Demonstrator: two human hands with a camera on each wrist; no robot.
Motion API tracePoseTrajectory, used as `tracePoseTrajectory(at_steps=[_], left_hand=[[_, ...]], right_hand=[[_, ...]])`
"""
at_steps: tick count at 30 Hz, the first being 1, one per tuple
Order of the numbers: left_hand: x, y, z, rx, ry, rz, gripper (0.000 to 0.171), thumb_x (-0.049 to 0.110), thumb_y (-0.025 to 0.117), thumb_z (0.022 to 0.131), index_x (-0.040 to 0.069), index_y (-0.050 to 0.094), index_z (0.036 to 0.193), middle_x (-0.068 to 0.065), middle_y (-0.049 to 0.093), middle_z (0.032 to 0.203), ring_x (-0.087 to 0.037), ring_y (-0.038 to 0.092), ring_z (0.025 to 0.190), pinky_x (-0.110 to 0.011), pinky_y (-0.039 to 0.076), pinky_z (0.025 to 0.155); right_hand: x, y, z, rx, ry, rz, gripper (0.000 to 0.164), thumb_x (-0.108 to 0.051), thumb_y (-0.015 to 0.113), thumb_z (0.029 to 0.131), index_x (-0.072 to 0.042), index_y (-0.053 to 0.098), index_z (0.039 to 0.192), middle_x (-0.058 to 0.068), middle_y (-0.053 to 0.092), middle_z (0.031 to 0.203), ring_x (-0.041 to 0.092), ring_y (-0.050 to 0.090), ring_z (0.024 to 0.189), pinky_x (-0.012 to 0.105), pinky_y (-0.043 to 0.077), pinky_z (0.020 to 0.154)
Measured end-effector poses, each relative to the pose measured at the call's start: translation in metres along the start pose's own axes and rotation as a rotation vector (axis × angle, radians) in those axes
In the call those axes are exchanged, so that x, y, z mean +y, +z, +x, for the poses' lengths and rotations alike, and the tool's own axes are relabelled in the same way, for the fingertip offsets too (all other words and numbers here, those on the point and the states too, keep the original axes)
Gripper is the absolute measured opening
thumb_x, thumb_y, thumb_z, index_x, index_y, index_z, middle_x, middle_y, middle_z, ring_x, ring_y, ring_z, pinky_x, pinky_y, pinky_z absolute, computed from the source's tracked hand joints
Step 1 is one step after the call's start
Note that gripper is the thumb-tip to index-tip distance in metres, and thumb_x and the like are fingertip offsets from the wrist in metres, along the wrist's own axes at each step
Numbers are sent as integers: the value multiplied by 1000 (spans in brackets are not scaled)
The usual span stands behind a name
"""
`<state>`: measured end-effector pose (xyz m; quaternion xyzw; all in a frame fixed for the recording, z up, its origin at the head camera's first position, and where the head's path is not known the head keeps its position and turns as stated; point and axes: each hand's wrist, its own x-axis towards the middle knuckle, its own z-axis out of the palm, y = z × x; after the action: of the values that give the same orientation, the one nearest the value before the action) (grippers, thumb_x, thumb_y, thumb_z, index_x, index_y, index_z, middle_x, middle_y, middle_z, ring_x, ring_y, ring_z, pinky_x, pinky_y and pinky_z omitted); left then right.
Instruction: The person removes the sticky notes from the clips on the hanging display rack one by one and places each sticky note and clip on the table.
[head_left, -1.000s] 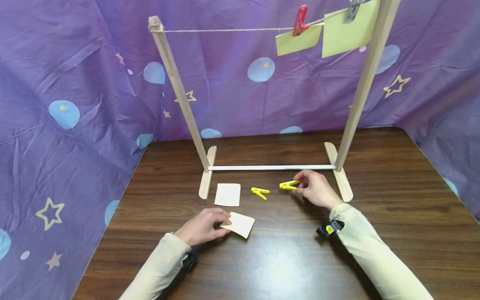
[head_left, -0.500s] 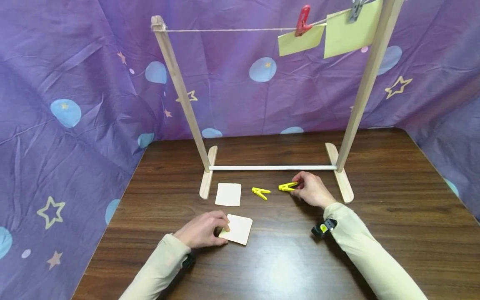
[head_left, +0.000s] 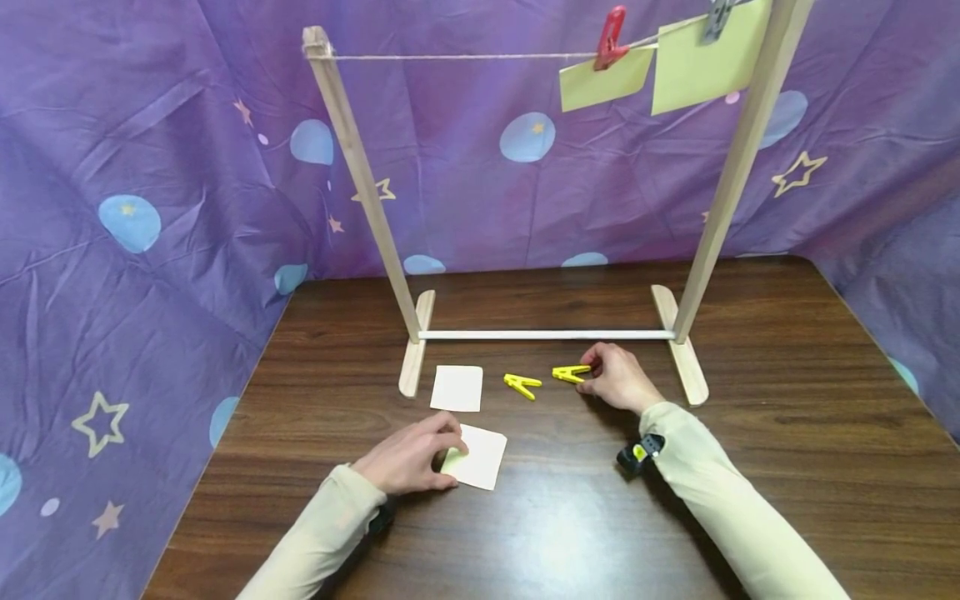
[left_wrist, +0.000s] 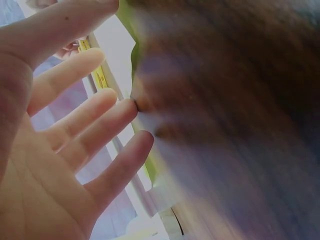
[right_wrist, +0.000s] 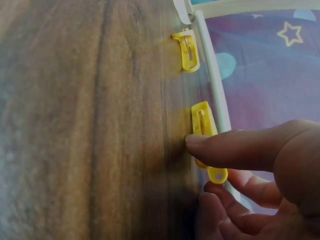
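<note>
In the head view my left hand (head_left: 412, 454) is at the left side of a pale yellow paper note (head_left: 483, 462) lying tilted on the table. The index fingertip rests on its upper left part, the thumb by its lower left corner. The left wrist view shows the fingers (left_wrist: 90, 135) spread and nearly straight along the note's edge. My right hand (head_left: 618, 379) pinches a yellow clothespin (head_left: 567, 373) by its handle end, its nose toward the left; the thumb (right_wrist: 235, 147) covers part of it. A second yellow clothespin (head_left: 521, 385) and another pale note (head_left: 457, 388) lie between the hands, farther back.
Behind stands a wooden frame (head_left: 363, 179) with a white bottom bar (head_left: 547, 335) and a string (head_left: 450, 57) across its top. A red clothespin (head_left: 611, 40) and a grey clip (head_left: 717, 18) hold two yellow notes on it. A purple curtain hangs behind.
The note at my left hand was tipped up in a pinch; now it lies flatter, turned a little, with the fingers loosened. My right hand has shifted slightly left with the clothespin.
</note>
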<state>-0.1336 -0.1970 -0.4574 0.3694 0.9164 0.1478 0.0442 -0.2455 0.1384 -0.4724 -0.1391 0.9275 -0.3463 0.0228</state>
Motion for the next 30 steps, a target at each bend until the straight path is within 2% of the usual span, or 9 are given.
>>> tracePoseTrajectory(at_steps=[7, 20, 25, 30], left_hand=[[1, 0, 2, -2, 20, 41, 38, 30, 81, 74, 12, 71, 106, -4, 60, 119, -19, 58, 112, -32, 49, 98], [2, 1, 3, 10, 39, 75, 37, 31, 81, 73, 12, 71, 103, -4, 62, 119, -18, 58, 111, -32, 48, 99], [2, 2, 2, 27, 49, 55, 38, 30, 81, 72, 12, 70, 103, -4, 62, 117, -18, 58, 110, -32, 48, 98], [1, 1, 3, 6, 11, -10, 41, 32, 81, 72, 13, 69, 106, -3, 60, 118, -16, 57, 110, -31, 49, 97]], right_hand=[[0, 0, 0, 1, -3, 1, 36, -8, 82, 64, 1, 64, 93, 15, 65, 84, 24, 61, 76, 35, 48, 71], [1, -2, -1, 8, -8, 9, 39, -8, 83, 63, 2, 65, 96, 15, 65, 84, 24, 61, 77, 34, 48, 70], [4, -5, -2, -14, 28, 41, 41, -13, 83, 64, 0, 65, 99, 12, 66, 83, 21, 59, 76, 30, 46, 68], [6, -12, -3, -36, 46, 64, 38, -17, 78, 70, -1, 66, 102, 13, 68, 88, 20, 62, 80, 28, 46, 68]])
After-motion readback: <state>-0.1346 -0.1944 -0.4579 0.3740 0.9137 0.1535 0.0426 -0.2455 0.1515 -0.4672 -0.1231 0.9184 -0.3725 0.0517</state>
